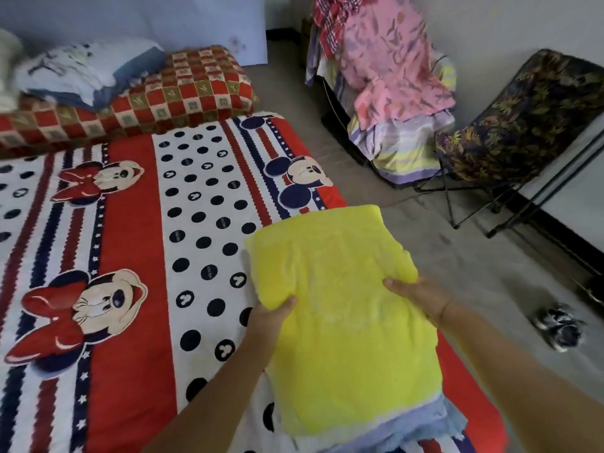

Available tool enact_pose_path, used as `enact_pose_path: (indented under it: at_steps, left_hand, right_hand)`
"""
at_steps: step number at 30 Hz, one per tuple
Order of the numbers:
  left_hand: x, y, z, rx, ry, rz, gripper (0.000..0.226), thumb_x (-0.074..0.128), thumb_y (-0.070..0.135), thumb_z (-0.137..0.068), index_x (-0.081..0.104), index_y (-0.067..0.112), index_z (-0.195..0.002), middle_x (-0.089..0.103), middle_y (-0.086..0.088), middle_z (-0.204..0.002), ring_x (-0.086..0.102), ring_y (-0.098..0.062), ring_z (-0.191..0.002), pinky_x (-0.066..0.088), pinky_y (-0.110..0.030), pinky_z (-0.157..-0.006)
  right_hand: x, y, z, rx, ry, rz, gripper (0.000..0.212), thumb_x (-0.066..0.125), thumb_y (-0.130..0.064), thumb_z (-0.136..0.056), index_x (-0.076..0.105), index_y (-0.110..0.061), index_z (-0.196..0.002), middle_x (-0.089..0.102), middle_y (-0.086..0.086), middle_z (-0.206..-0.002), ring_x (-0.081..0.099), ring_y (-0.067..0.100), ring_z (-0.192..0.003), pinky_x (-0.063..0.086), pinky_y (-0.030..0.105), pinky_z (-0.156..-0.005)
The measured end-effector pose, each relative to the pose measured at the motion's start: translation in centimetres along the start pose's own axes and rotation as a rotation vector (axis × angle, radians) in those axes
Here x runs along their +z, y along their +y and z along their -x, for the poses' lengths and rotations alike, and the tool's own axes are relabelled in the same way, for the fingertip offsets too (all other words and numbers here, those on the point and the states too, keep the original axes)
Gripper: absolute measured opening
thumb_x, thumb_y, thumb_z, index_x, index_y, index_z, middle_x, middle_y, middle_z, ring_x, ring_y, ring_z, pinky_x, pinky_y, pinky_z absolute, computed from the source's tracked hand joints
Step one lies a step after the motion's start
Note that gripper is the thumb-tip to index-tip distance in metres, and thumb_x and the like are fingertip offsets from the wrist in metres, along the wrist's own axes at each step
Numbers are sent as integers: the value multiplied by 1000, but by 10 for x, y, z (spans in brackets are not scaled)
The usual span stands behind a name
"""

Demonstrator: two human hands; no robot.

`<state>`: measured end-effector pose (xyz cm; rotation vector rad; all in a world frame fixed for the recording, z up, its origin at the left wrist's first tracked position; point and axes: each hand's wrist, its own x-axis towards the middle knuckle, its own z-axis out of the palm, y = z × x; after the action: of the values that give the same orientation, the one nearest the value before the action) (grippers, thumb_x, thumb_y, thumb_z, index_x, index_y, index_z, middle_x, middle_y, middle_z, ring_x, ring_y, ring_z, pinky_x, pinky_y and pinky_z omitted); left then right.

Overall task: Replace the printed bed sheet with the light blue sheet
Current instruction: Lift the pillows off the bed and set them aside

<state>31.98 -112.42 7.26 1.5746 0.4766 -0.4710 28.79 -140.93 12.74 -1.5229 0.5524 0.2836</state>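
Head view. Both hands are gripping a yellow folded cloth [343, 305] over the right-hand edge of the bed. The left hand [271, 317] is pinching its left border and the right hand [415, 295] its right border, each with the thumb lying on top and the fingers hidden beneath.

The light blue sheet [428, 426] is showing as a ruffled strip from under the near end of the yellow cloth. Whether the hands are also supporting it cannot be told.

The printed bed sheet [130, 223] is lying spread flat over the mattress, showing cartoon mice, red and navy stripes with stars, and a white band of dark dots. Small lettering on some dots is too blurred to read.

At the head of the bed a red checked pillow [183, 89] is carrying a pale blue pillow [81, 70].

Bare floor [457, 256] is running along the bed's right edge. Beyond that strip, a heap of clothes [392, 76] and a dark floral folding chair [523, 125] are standing near the wall, and a pair of shoes [559, 328] is lying near the right arm.
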Motion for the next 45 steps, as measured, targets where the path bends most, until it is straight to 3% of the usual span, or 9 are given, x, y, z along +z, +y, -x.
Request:
enact_pose_path:
  at_steps: [8, 12, 15, 22, 28, 32, 36, 40, 45]
  left_hand:
    - [20, -18, -51, -33, 65, -57, 48, 64, 40, -91, 50, 20, -132, 58, 2, -120, 55, -22, -104, 45, -35, -88]
    - [22, -41, -47, -74, 94, -12, 71, 72, 50, -78, 47, 20, -138, 60, -1, -124, 60, -24, -106, 50, -40, -87]
    - [23, -58, -32, -43, 70, 33, 105, 77, 76, -50, 49, 25, -138, 62, 0, -126, 64, -20, -105, 55, -32, -77]
    - [23, -111, -9, -239, 53, -22, 161, 73, 87, -15, 23, 21, -152, 43, -6, -146, 49, -32, -127, 46, -45, -99]
    - [18, -114, 8, -228, -51, -168, 136, 70, 89, -32, 38, 22, -146, 53, -2, -139, 55, -29, -120, 46, -47, -101]
    - [25, -109, 37, -174, -157, -264, 113, 69, 83, -52, 45, 21, -143, 57, -1, -136, 57, -25, -118, 44, -41, -102]
    - [36, -142, 62, -171, -235, -290, 99, 70, 69, -70, 38, 18, -147, 51, -2, -143, 52, -23, -125, 42, -34, -100]
    - [32, -177, 82, -187, -189, -255, 112, 78, 66, -56, 34, 14, -145, 52, 2, -137, 54, -19, -115, 45, -33, -93]
    - [12, -191, 85, -215, -259, -352, 110, 73, 54, -78, 5, 13, -155, 31, -5, -155, 41, -27, -136, 40, -38, -107]
  right_hand:
    - [-7, 31, -106, -24, 39, 231, 22, 68, -4, -86, 63, -11, -107, 70, 9, -97, 67, 4, -63, 53, 19, -61]
    - [-11, 59, -106, -7, 23, 221, 61, 79, -16, -79, 46, -19, -131, 62, -6, -112, 61, 9, -90, 52, 16, -76]
    - [-24, 82, -95, 100, -30, 212, 125, 91, -56, -43, 30, -26, -148, 58, -2, -131, 62, 20, -110, 52, 43, -94]
    - [-36, 129, -43, 299, -90, 229, 122, 80, -73, -45, 32, -23, -146, 51, 1, -140, 50, 23, -126, 41, 40, -106]
    - [-27, 134, -19, 214, -63, 289, 50, 69, -40, -85, 49, -24, -128, 57, -5, -125, 50, 16, -111, 37, 28, -94]
    - [-41, 134, 9, 190, -106, 340, 61, 73, -50, -79, 56, -20, -130, 62, -7, -123, 58, 14, -111, 41, 29, -99]
    - [-56, 145, 42, 192, -59, 444, 23, 71, -31, -85, 63, -23, -105, 66, -21, -80, 59, -9, -72, 43, 5, -60]
    - [-59, 187, 63, 145, 18, 447, 97, 86, -62, -48, 55, -14, -127, 69, -7, -105, 66, 8, -91, 52, 21, -77]
    - [-47, 200, 73, 184, 169, 500, 97, 80, -30, -76, 21, -8, -150, 34, 12, -152, 38, 27, -134, 35, 38, -107]
